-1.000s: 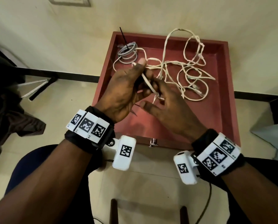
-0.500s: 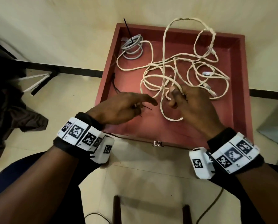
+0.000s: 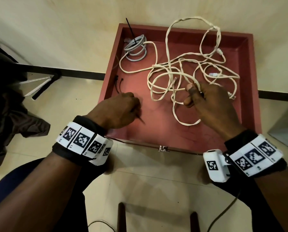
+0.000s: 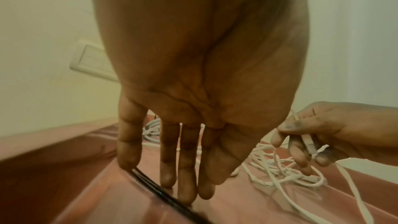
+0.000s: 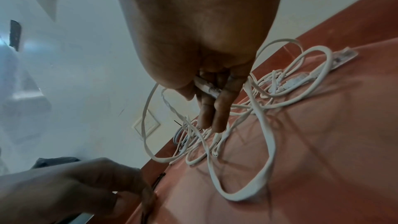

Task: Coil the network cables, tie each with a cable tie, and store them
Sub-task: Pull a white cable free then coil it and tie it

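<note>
A red tray (image 3: 247, 91) holds a tangled white network cable (image 3: 170, 72). In its far left corner lies a grey coiled cable (image 3: 136, 47) with a black tie standing up from it. My right hand (image 3: 192, 92) pinches the white cable near its plug end (image 5: 206, 89), and a loop hangs below it (image 5: 267, 125). My left hand (image 3: 131, 104) is low over the tray's left side. Its straight fingers (image 4: 185, 185) touch loose black cable ties (image 4: 155, 188) on the tray floor. The ties' heads show beyond the hand (image 3: 119, 83).
The tray stands against a cream wall with a socket plate (image 4: 92, 60). Dark clothing (image 3: 6, 114) lies on the floor to the left. A metal latch (image 3: 163, 148) is on the tray's near edge, and two dark wooden legs (image 3: 122, 216) stand below it.
My hands have parted. The left hand let go of the white cable and dropped left onto the black ties. The right hand kept the cable end and moved right.
</note>
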